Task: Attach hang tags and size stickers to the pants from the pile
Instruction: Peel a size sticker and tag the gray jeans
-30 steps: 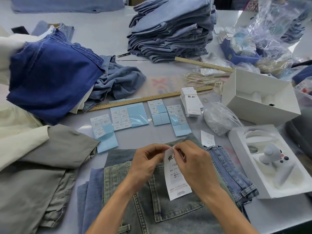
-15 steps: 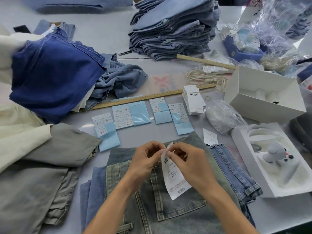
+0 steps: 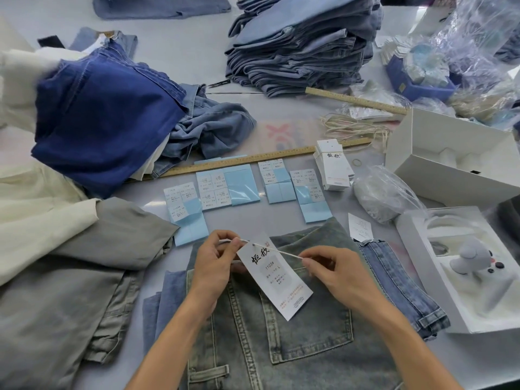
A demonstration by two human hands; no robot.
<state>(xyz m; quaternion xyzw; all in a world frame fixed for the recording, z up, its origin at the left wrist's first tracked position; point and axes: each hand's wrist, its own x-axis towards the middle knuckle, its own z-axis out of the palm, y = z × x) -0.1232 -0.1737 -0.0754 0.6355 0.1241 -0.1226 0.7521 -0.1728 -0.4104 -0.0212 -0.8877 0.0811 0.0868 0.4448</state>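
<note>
1. Hang tag [image 3: 274,277] – white card, two large brush-style characters at top, "1103#" below, then small lines too fine to read, orange print near the bottom edge. It hangs tilted over the grey-washed jeans [image 3: 270,347] on the desk [image 3: 174,52], near their back pocket.
2. String [image 3: 277,252] runs through the tag's hole, pulled taut between both hands.
3. Left hand [image 3: 216,263] pinches the string's left end between thumb and forefinger, other fingers curled, forearm coming up from the bottom edge.
4. Right hand [image 3: 340,273] pinches the right end, knuckles up, wrist angled in from lower right.
5. Sticker sheets [image 3: 225,190] – blue backing, white labels partly peeled, some showing "1103#" – lie in a row just beyond the jeans, near a wooden ruler [image 3: 253,160].
6. Stack of spare tags [image 3: 333,167] with the same two characters stands right of the sheets.
7. Folded denim pile [image 3: 304,43] sits at the far side.
</note>
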